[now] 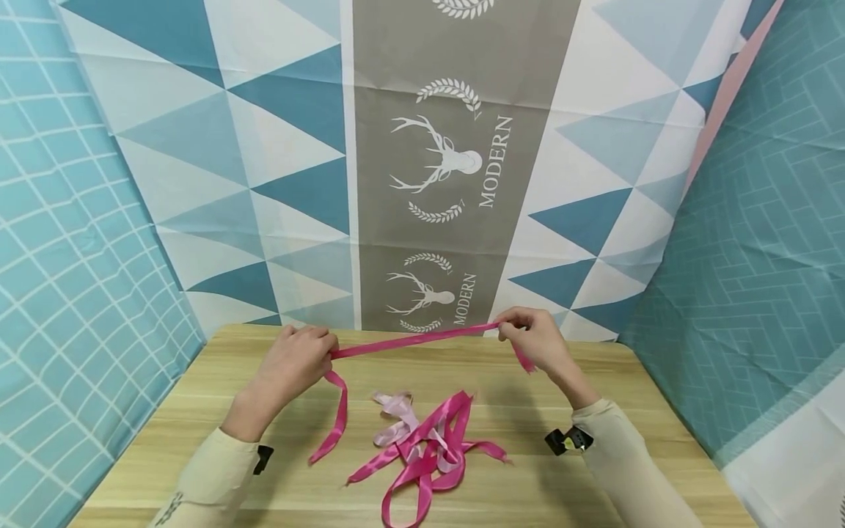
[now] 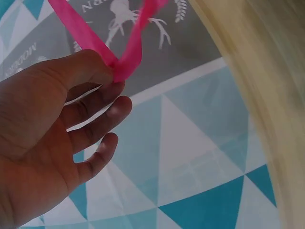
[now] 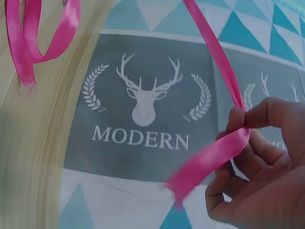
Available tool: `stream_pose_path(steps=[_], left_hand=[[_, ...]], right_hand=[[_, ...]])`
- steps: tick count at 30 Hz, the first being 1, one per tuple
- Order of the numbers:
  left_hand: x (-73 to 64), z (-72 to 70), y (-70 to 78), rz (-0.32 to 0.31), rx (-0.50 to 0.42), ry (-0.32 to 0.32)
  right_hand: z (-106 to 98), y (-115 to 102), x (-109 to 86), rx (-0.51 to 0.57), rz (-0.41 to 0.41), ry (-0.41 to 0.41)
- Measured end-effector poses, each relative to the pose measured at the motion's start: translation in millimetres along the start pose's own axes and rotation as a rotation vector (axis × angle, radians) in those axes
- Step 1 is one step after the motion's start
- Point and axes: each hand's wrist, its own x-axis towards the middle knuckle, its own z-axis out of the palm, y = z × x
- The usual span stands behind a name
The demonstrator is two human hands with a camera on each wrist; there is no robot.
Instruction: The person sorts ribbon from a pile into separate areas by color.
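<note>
Ribbon (image 1: 416,339) stretched above the table (image 1: 614,374), one hand at each side, the pile (image 1: 425,463) lying below on the wood. Main risk, as I judge it: a slip. The surface looks smooth and satiny, and each grip is only a thumb-and-finger pinch, so a hard pull could draw the ribbon out. The right side seems likelier to go first, since its tail (image 3: 205,162) is short and leaves little spare length past the pinch. The left tail (image 1: 339,422) hangs longer, beside the pile; lowering that hand inward could tangle it with the loops there. Cut tip at right looks ragged; rough handling might fray it more. Pose: left hand (image 1: 297,359) back upward in the head view, thumb and forefinger closed on the ribbon, the remaining fingers part-bent, spread and holding nothing in its wrist view. Right hand (image 1: 533,337) a little higher in the head view, thumb and forefinger tips together on the ribbon, other fingers curled loosely beneath. Both forearms, in pale sleeves (image 1: 211,469), slope inward from the lower corners. Span between the hands looks straight, rising slightly toward the right; tension itself cannot be told.
</note>
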Motion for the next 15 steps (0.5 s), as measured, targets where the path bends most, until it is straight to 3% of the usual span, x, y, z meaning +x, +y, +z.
stream_pose_path(steps=[6, 15], left_hand=[[-3.6, 8.6, -8.5, -0.005, -0.047, -0.031], [-3.3, 14.0, -18.5, -0.108, -0.012, 0.03]], right_hand=[[-15.2, 11.0, -3.4, 0.08, 0.05, -0.036], [-28.7, 24.8, -9.5, 0.129, 0.058, -0.015]])
